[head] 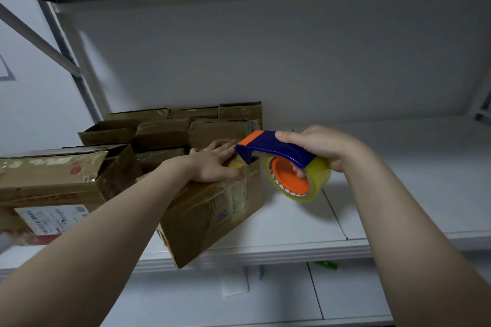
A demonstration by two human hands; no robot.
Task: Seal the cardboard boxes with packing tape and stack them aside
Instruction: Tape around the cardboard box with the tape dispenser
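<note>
A brown cardboard box (212,210) sits tilted on the white shelf (385,194), one corner hanging over the front edge. My left hand (212,160) lies flat on its top with the fingers straight, pressing the flaps down. My right hand (318,146) grips a blue and orange tape dispenser (276,147) that carries a roll of clear tape (297,180). The dispenser's blade end touches the box top's far right edge, right by my left fingertips. Old clear tape shows on the box side.
A larger, battered box with a white label (58,180) stands at the left. Several smaller brown boxes (191,125) are piled behind, against the white back wall. A grey shelf frame (69,61) rises at the left. A lower shelf holds a green object (325,264).
</note>
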